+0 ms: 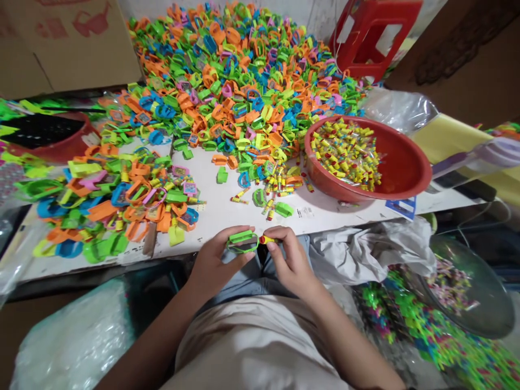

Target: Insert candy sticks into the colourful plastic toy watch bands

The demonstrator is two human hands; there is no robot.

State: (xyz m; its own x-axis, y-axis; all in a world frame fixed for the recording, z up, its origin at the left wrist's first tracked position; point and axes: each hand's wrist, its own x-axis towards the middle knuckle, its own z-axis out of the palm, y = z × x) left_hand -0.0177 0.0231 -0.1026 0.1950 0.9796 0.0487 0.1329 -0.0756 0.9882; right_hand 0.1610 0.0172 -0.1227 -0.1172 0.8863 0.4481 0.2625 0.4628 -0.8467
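Observation:
My left hand [219, 257] grips a green plastic toy watch [242, 241] between thumb and fingers, just past the table's front edge. Close to its right side, my right hand [290, 257] pinches a small yellow tube with a red end [266, 240]. The red end points at the toy watch; whether the two touch I cannot tell. On the table ahead lie several loose yellow tubes [280, 181] among green and orange toy watches. A red basin [406, 168] to the right holds a heap of the same yellow tubes.
A large pile of colourful toy watches [244, 70] covers the table's back. A smaller mixed pile [134, 200] lies at the left. Around stand a cardboard box [65, 49], a red stool [374, 38], a clear bowl [483, 292] and a plastic-wrapped bundle [77, 336].

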